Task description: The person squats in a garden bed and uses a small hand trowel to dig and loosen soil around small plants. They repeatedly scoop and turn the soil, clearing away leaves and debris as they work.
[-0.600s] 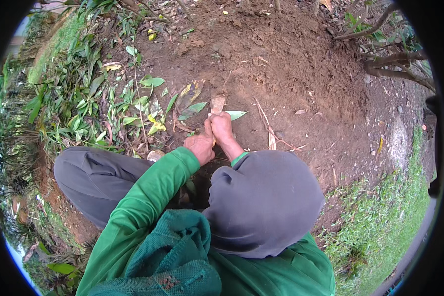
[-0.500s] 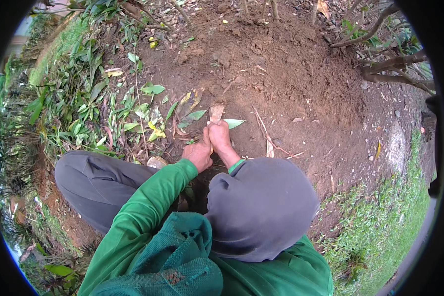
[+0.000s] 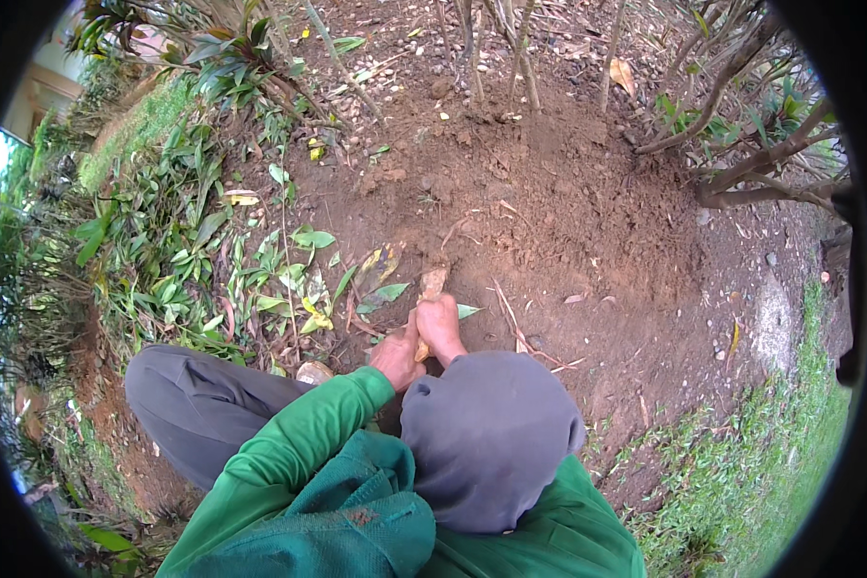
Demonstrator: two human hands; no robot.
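My right hand [image 3: 440,326] is closed round a short hand tool, and its flat, soil-caked blade [image 3: 433,281] sticks out beyond my fingers over bare ground. Close against it, my left hand [image 3: 396,357] is closed too, gripping the same tool lower down. A bit of the yellowish handle [image 3: 422,352] shows between the hands; the rest is hidden. Just left of the blade lie a green leaf [image 3: 387,294] and a yellow-brown withered leaf [image 3: 377,267]. The tip of another green leaf [image 3: 467,311] pokes out right of my right hand.
My bent knees in grey trousers [image 3: 491,424] frame both hands. Cut leafy stems [image 3: 188,260] cover the ground at left. Loose dug soil [image 3: 588,193] lies ahead, below thin shrub stems [image 3: 525,58]. Thick branches [image 3: 771,183] reach in at right; dry twigs [image 3: 520,323] lie nearby.
The whole view has tilted upward, so hands, knees and ground sit lower and more shrub stems show at the top. Both hands stay together on the tool.
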